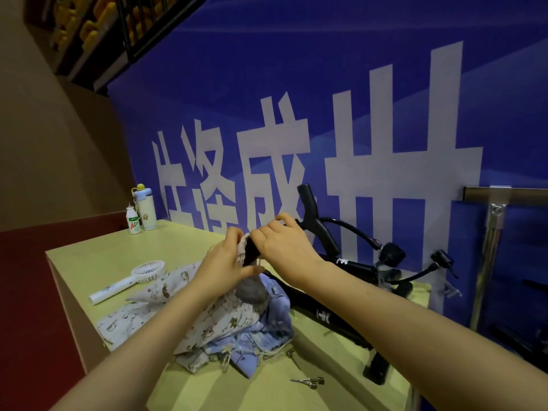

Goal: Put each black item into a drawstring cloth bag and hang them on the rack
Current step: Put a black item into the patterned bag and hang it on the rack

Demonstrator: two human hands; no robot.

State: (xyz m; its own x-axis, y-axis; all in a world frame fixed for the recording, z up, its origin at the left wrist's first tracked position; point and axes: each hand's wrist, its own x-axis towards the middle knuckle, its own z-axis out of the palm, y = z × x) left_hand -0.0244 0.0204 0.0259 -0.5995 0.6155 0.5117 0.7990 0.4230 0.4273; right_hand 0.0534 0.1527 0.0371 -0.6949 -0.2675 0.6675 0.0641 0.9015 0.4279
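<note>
**Bagging under way, nothing hung yet**

Forearms fill the near field, reaching in from six o'clock toward the table's middle. Largest of all behind them is the blue banner [385,84] with white characters, spanning twelve to three o'clock. Below it, the pale green table [89,256] carries everything else. At three o'clock stands the metal rack [492,221], its bar bare as far as the view shows; no bag hangs on it.

Across the table from centre to four o'clock lie black air pumps [323,314] with hoses, apparently the black items awaiting bags. I count at least two, though they overlap and the exact number is unclear.

At centre, toward six o'clock, sits a heap of printed drawstring cloth bags [225,330], white and blue.

The left hand [221,262] has its fingers pressed together, pinching the gathered mouth of a pale drawstring bag [243,243]. The right hand [281,241] curls over the same mouth from the two o'clock side, fingers bent around it. A dark item [252,253] shows between the hands, partly inside the bag; what it is I cannot tell.

At nine o'clock lies a white handheld fan [130,280]; at ten o'clock stand a water bottle [146,209] and a small drink bottle [132,221]. At five o'clock, metal inflation needles [308,381] lie loose.

By my reading, the task is early: one item going in, the pumps and all hanging remain.
</note>
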